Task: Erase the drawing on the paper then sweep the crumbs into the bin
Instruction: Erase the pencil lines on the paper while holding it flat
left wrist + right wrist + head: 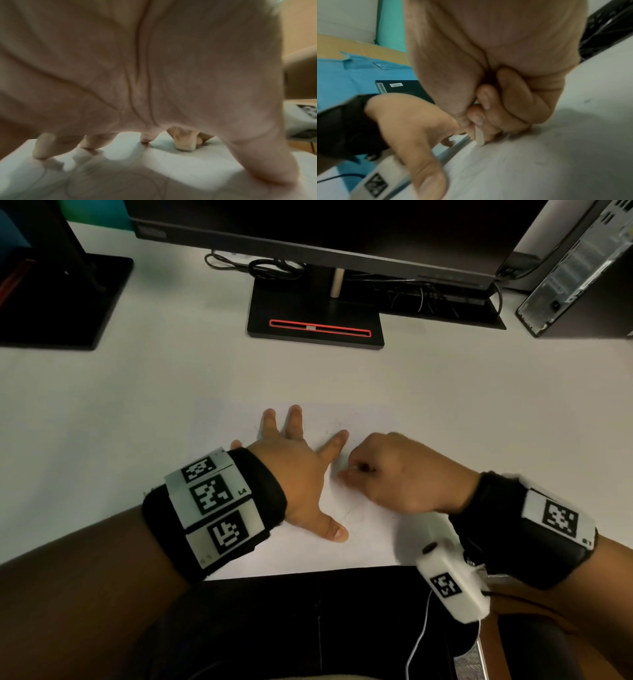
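A white sheet of paper (pixel 363 546) with faint pencil lines lies on the desk near its front edge. My left hand (pixel 294 470) lies flat on the paper, fingers spread, thumb pointing right. To its right, my right hand (pixel 394 470) is curled, pinching a small pale eraser (pixel 479 136) whose lower end touches the paper (pixel 539 162). In the left wrist view the spread fingertips (pixel 42 146) press on the sheet (pixel 188 159), and the eraser end (pixel 184 146) shows beyond them. No bin is in view.
A monitor on a black stand (pixel 315 316) rises behind the paper, with cables (pixel 274 266) at its foot. A second black stand (pixel 61 299) is at the far left, and a computer case (pixel 579 268) at the far right. The desk's front edge (pixel 308 571) is just below the paper.
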Demonstrator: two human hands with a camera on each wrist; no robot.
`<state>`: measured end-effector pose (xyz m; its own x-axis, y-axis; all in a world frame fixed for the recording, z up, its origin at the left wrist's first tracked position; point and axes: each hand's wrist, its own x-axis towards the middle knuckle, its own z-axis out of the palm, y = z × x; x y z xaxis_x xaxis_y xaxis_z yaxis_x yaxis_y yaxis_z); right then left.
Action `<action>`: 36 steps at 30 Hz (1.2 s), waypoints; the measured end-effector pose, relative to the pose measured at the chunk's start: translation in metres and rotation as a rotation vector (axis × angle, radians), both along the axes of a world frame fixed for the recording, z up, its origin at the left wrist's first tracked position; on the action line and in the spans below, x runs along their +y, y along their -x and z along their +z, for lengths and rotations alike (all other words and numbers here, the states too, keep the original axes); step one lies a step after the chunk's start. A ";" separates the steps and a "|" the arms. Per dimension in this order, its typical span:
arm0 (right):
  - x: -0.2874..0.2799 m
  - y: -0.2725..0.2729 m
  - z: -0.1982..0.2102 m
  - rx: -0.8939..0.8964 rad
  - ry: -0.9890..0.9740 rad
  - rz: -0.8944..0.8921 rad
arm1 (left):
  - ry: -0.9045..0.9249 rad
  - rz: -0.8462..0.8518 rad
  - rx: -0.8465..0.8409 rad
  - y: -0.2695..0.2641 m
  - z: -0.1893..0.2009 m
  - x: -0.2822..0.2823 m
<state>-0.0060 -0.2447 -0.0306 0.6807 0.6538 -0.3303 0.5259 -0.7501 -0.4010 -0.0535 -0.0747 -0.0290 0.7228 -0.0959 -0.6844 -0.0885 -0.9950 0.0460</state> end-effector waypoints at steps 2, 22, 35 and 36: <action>-0.002 -0.002 0.000 0.028 0.016 0.012 | -0.006 0.000 0.001 0.000 0.000 0.000; -0.033 0.002 0.002 -0.025 0.021 0.037 | -0.023 -0.063 -0.042 0.005 0.007 0.010; -0.035 0.020 0.002 -0.081 -0.026 0.141 | 0.009 -0.037 -0.019 0.005 0.005 0.010; -0.033 0.027 0.002 -0.054 -0.026 0.189 | 0.008 -0.034 -0.016 0.005 0.005 0.010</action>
<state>-0.0329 -0.2779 -0.0285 0.5616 0.7792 -0.2781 0.6775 -0.6261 -0.3861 -0.0585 -0.0644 -0.0237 0.7298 -0.1266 -0.6719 -0.1235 -0.9910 0.0526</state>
